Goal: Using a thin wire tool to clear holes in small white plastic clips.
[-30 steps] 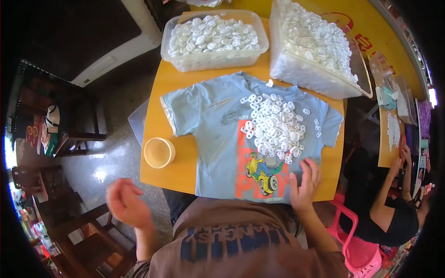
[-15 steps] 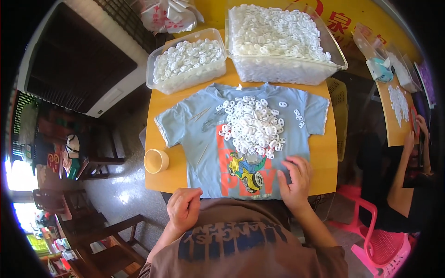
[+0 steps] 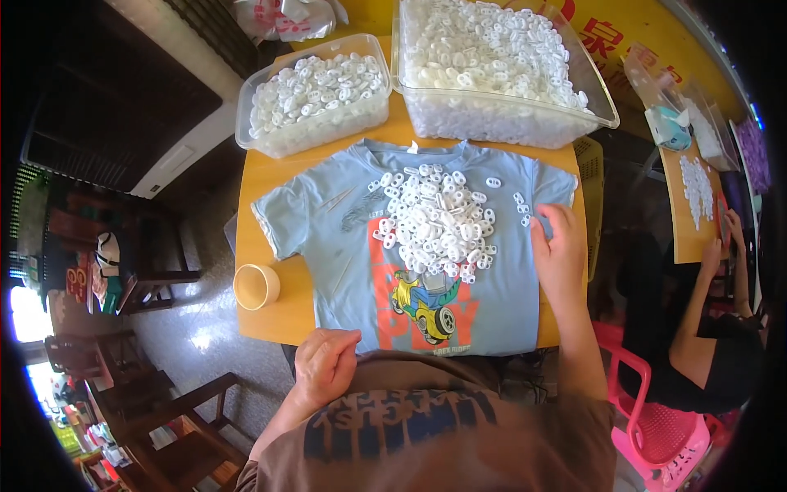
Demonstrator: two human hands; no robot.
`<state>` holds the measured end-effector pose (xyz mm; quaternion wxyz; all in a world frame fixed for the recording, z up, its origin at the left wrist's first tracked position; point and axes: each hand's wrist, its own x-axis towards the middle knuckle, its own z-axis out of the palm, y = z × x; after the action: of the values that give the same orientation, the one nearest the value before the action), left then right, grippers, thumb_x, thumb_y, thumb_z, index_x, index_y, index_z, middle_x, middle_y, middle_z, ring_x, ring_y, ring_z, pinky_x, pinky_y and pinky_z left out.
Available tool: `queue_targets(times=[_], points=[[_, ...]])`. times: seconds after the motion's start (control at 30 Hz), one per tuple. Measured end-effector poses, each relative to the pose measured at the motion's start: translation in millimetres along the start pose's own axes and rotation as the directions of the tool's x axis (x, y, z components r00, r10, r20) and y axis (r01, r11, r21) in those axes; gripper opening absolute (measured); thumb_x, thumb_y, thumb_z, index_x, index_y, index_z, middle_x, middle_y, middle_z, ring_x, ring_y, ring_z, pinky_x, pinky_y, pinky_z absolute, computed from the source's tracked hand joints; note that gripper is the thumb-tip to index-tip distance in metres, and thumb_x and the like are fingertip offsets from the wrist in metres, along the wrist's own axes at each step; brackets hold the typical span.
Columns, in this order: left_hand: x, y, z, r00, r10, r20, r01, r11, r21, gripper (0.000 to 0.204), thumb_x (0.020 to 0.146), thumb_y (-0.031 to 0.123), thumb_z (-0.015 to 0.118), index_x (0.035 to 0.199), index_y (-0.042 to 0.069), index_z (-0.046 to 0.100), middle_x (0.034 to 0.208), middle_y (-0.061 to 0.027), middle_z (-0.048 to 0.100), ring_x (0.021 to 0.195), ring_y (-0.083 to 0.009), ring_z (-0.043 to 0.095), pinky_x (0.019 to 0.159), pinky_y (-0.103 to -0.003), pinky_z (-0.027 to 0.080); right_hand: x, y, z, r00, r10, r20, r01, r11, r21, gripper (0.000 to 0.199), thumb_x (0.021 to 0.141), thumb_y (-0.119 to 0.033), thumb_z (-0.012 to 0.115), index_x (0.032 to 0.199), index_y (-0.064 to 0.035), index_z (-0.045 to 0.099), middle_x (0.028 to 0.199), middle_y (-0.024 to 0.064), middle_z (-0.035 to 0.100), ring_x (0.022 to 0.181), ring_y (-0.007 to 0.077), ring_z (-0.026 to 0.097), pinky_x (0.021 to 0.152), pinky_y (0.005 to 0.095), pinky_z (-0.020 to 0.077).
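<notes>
A heap of small white oval pieces with two dark holes each (image 3: pixel 438 217) lies on a light blue T-shirt (image 3: pixel 492 307) spread over the table. My right hand (image 3: pixel 562 250) is at the right of the heap, thumb and forefinger apart. Its fingertips are close to a short row of loose white pieces (image 3: pixel 521 209) near the right sleeve. Down by the shirt's lower left edge, my left hand (image 3: pixel 326 361) is closed, thumb against curled fingers. Whatever it may hold is hidden. Thin pale sticks (image 3: pixel 338 198) rest on the shirt's left side.
Two clear plastic tubs full of white pieces, a smaller tub (image 3: pixel 328 123) and a larger tub (image 3: pixel 500 115), stand along the wooden table's (image 3: pixel 283 320) far edge. A round tan cup (image 3: pixel 257 287) sits at the left. Another person (image 3: pixel 697 353) works at a table on the right, beside a pink chair (image 3: pixel 668 430).
My right hand has moved up and to the right, from the shirt's lower right part to the small row of pieces. My left hand stays closed in about the same place.
</notes>
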<state>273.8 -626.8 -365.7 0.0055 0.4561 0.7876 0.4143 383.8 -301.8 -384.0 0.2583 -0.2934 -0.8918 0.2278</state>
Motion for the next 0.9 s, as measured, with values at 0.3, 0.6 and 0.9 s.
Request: queue_targets(times=[0.3,0.6,0.9], points=[[19,-7,-1,0.999,-0.018,0.040,0.016,0.999,0.040,0.020,0.070,-0.011,0.057,0.087,-0.001,0.059,0.075,-0.0115,0.062,0.065,-0.0236,0.060,0.057,-0.030,0.047,1,0,11,0.991,-0.130,-0.004,0.128,0.981,-0.147,0.015,0.075,-0.004,0.061,0.089,-0.0007,0.059,0.087,0.0124,0.056,0.081,0.0291,0.054,0.071,0.0346,0.0430],[86,-34,12,0.984,-0.173,-0.047,0.174,0.984,0.028,0.013,0.077,0.000,0.056,0.090,0.002,0.059,0.078,-0.0117,0.060,0.068,-0.0271,0.058,0.060,-0.033,0.046,-2,-21,14,0.992,-0.106,-0.067,0.107,0.994,0.017,0.007,0.077,-0.001,0.059,0.084,0.0013,0.056,0.083,0.0085,0.056,0.076,0.0193,0.054,0.070,0.0272,0.0428],[124,-61,26,0.973,-0.203,-0.112,0.220,0.960,0.170,0.011,0.079,0.009,0.056,0.089,0.004,0.059,0.083,-0.0122,0.057,0.073,-0.0306,0.056,0.062,-0.035,0.045,-19,-47,36,0.981,0.086,0.173,-0.179,0.744,0.644,0.009,0.083,-0.002,0.057,0.092,0.0001,0.055,0.086,-0.0003,0.053,0.077,0.0056,0.046,0.070,0.0182,0.0386]])
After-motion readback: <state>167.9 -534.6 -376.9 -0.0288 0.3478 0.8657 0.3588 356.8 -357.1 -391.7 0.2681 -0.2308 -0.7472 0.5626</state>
